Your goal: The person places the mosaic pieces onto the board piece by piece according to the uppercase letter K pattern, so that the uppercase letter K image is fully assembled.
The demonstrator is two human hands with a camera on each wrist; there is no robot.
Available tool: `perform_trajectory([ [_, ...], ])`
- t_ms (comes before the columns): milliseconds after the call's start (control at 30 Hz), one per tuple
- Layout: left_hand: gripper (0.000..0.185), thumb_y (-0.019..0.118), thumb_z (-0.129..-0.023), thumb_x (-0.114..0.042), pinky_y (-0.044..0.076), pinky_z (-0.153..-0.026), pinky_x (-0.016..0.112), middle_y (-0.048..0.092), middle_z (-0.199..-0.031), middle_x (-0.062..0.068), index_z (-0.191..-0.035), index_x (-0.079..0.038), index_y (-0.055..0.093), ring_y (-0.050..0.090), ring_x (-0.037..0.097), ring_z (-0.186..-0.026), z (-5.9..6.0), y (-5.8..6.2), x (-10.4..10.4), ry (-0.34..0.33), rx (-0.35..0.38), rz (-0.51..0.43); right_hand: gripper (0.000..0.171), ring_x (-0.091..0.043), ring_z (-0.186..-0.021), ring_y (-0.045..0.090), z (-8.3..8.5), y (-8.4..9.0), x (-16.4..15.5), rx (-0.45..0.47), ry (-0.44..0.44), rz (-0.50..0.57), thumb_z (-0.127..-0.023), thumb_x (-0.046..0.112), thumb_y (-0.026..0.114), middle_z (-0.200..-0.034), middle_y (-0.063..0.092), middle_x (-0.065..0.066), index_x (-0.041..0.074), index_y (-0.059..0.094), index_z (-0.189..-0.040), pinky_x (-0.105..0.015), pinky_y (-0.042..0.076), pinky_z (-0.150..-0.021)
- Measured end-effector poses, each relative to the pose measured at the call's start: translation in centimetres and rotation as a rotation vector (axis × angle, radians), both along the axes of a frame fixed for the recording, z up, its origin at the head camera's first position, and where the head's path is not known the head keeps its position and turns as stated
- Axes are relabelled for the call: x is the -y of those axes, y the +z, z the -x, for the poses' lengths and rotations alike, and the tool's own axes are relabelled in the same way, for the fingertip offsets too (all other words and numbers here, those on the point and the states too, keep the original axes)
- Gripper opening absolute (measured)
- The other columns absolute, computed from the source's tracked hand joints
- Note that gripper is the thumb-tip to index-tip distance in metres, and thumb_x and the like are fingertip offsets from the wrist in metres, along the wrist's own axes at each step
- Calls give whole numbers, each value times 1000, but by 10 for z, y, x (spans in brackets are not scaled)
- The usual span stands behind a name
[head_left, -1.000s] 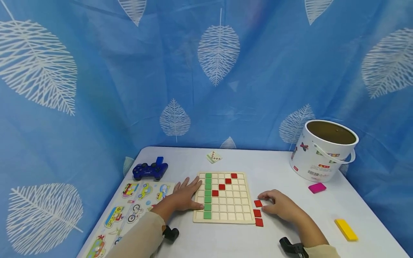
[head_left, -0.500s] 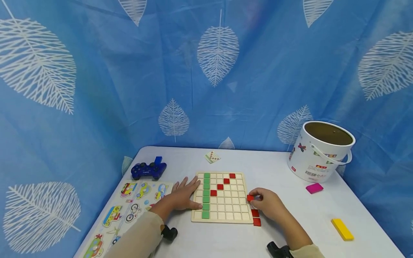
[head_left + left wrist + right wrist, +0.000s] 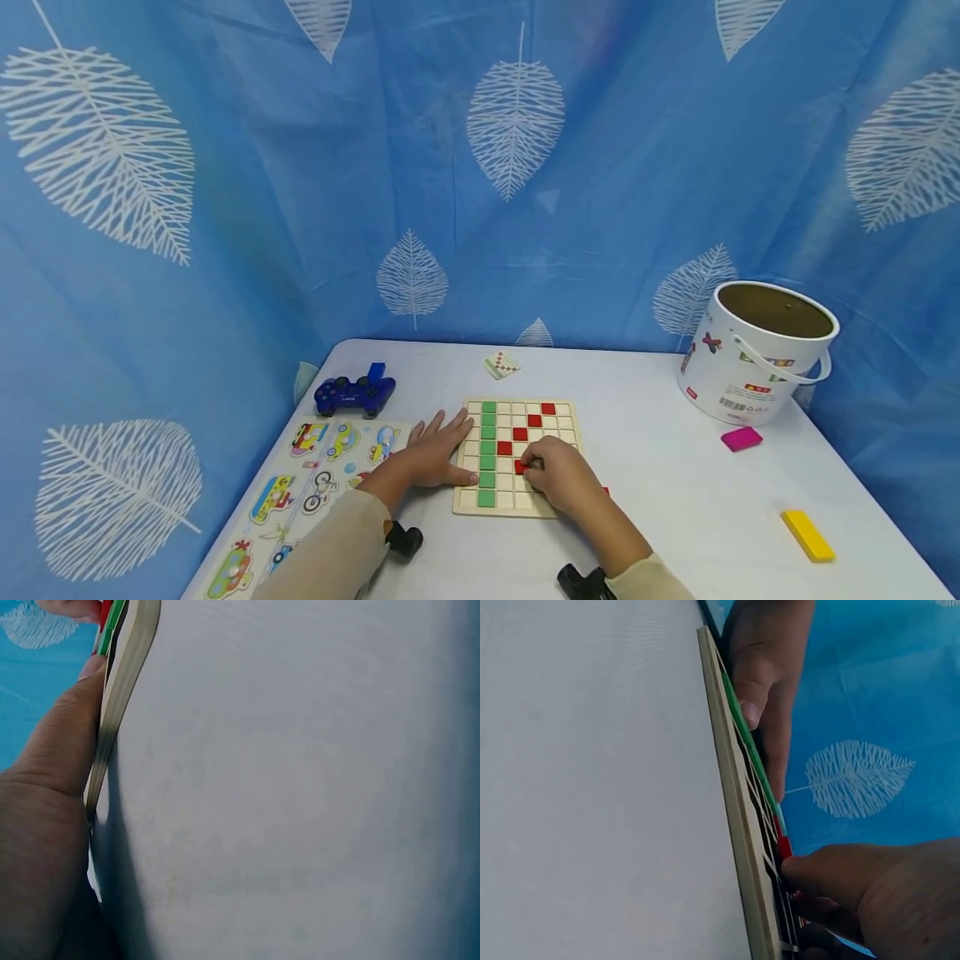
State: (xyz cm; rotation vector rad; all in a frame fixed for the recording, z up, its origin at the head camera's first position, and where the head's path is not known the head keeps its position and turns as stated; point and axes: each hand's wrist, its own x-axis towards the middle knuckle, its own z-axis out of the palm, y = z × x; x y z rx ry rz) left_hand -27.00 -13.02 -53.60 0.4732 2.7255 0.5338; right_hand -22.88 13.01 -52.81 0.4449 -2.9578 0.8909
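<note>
A wooden grid board (image 3: 506, 501) lies on the white table, with a column of green tiles (image 3: 487, 461) and a diagonal of red tiles (image 3: 520, 434) set in it. My left hand (image 3: 437, 458) rests with spread fingers on the board's left edge; in the left wrist view its thumb (image 3: 71, 727) touches the rim. Over the board's middle, my right hand (image 3: 561, 477) pinches a red tile (image 3: 519, 467) just below the diagonal. The right wrist view shows this red tile (image 3: 784, 846) at the fingertips. My right hand and forearm hide the board's lower right part.
To the left lie a picture puzzle board (image 3: 300, 500) and a blue game controller (image 3: 354, 394). A small pattern card (image 3: 501, 364) is behind the grid. At right stand a white bucket (image 3: 738, 375), a magenta block (image 3: 741, 438) and a yellow block (image 3: 807, 536).
My right hand has picked up a red tile from beside the board and carried it left over the grid. My left hand has stayed on the board's edge.
</note>
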Motion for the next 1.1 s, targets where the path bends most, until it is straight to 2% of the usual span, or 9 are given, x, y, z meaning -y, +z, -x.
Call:
perform_trajectory([
  [200,112,74,-82,-74,-1,-128,64,9,-178,-5,-169,-27,21,-1,36,-164,-1,0,-1,-2,1,3,11,-14,-87,58,3,-5,-2,5,8,22,-87,8,80,-96,63,4,18,74,-88,-36,52,-78],
  [300,112,74,-82,-74,-2,-128,64,8,-178,-5,-169,-28,21,-2,36,-164,0,0,-1,-5,0,4,16,-13,-82,52,4,-7,-1,7,-5,56,-87,7,78,-92,59,4,20,71,-81,-32,47,-72],
  [433,112,74,-82,-75,-1,-128,65,8,-178,-4,-169,-27,21,-2,36,-164,1,2,-1,-11,0,3,23,-13,-82,50,5,-8,-1,3,-20,94,-87,5,75,-90,57,4,24,67,-75,-31,45,-72],
  [633,113,75,-81,-74,-1,-128,64,9,-178,-4,-169,-27,22,-1,36,-164,-1,1,-1,0,6,0,15,-12,-87,53,3,-7,-5,36,-1,128,-91,9,75,-96,61,6,22,74,-85,-34,48,-77],
  [800,113,73,-81,-77,-1,-128,64,8,-178,-6,-169,-29,21,-2,34,-164,0,-4,-4,3,7,11,9,-12,-92,58,3,2,-45,104,-42,174,-94,16,78,-104,66,5,21,76,-101,-35,52,-82],
  [933,113,73,-80,-77,-2,-128,64,8,-178,-6,-169,-29,22,-2,35,-164,2,-4,-6,5,-3,-2,22,-16,-98,58,4,4,-93,179,-99,113,-91,22,82,-112,67,3,21,75,-111,-40,52,-89],
  [1100,113,75,-80,-75,-1,-128,64,9,-178,-6,-169,-28,23,-1,35,-164,2,1,-3,12,1,11,29,-19,-107,58,3,-1,-134,283,-73,41,-86,24,87,-117,65,1,23,75,-113,-49,52,-99],
])
